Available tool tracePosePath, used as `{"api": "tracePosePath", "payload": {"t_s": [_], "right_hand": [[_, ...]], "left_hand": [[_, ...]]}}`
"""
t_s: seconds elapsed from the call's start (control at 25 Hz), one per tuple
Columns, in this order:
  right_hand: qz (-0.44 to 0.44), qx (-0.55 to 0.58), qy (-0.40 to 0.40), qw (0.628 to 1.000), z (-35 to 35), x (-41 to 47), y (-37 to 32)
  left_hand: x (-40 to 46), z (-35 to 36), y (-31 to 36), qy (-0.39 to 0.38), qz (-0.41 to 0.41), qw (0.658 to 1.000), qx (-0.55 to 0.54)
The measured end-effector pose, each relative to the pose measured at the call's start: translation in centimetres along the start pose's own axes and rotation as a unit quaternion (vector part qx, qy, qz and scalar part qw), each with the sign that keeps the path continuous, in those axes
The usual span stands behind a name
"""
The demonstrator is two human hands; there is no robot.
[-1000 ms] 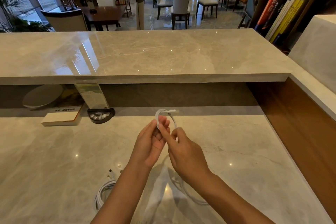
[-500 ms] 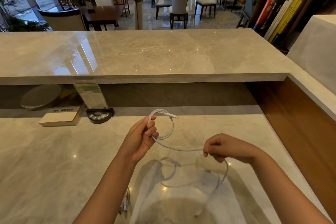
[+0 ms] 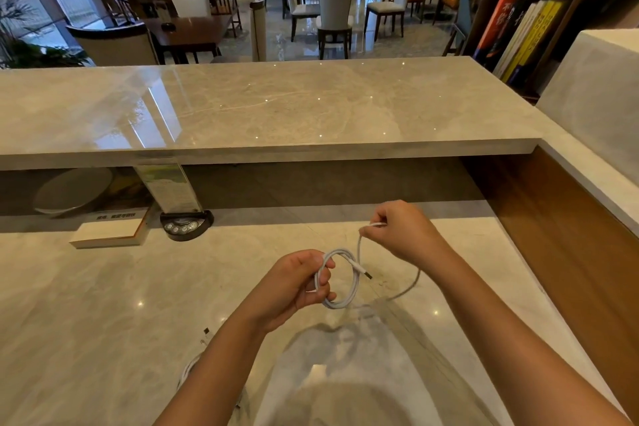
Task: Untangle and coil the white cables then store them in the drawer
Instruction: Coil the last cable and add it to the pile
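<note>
Left grip (image 3: 297, 282) pinches looped white cable (image 3: 349, 290)

Marble desk (image 3: 103, 304) in front of me, with a raised marble counter (image 3: 276, 107) beyond it. Under that ledge on the far left: a white booklet (image 3: 107, 230), a round black call button pad (image 3: 186, 225) and an acrylic sign stand (image 3: 167, 187). Books (image 3: 518, 31) shelved far right, dining chairs (image 3: 335, 10) way back.

cable (image 3: 340, 282) over desk (image 3: 103, 304), between hands; second cable (image 3: 188, 368) left, perhaps coiled; book (image 3: 110, 230) far-left
</note>
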State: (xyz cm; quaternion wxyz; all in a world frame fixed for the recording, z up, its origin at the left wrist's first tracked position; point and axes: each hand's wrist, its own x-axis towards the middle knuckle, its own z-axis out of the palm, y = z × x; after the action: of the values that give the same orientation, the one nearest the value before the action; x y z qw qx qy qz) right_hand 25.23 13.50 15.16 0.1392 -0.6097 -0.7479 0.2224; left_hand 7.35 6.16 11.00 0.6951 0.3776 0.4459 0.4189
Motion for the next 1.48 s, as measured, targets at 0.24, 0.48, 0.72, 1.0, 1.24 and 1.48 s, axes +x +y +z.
{"api": "tracePosePath", "payload": {"t_s": [0.24, 0.48, 0.72, 1.0, 1.24, 1.48], "right_hand": [[-0.096, -0.016, 0.013, 0.995, 3.4, -3.0, -3.2], [-0.145, -0.136, 0.167, 0.966, 7.8, -7.3, -3.1], [-0.137, -0.047, 0.159, 0.977, 8.2, -7.7, -2.8], [-0.243, -0.046, 0.162, 0.955, 9.4, -7.3, 2.1], [0.038, 0.17, -0.041, 0.984, 6.3, -6.6, 4.9], [0.197, 0.355, 0.047, 0.913, 5.9, -4.0, 5.1]], "left_hand": [[0.5, 0.9, -1.1, 0.115, 0.017, 0.993, 0.005], [0.2, 2.2, -0.8, 0.109, 0.046, 0.987, -0.105], [0.2, 2.2, -0.9, 0.124, 0.03, 0.957, -0.259], [1.3, -0.3, -0.2, 0.186, 0.056, 0.899, -0.393], [0.9, 0.2, -0.4, 0.128, 0.058, 0.906, -0.398], [1.0, 1.8, -1.6, 0.089, 0.029, 0.931, -0.354]]}}
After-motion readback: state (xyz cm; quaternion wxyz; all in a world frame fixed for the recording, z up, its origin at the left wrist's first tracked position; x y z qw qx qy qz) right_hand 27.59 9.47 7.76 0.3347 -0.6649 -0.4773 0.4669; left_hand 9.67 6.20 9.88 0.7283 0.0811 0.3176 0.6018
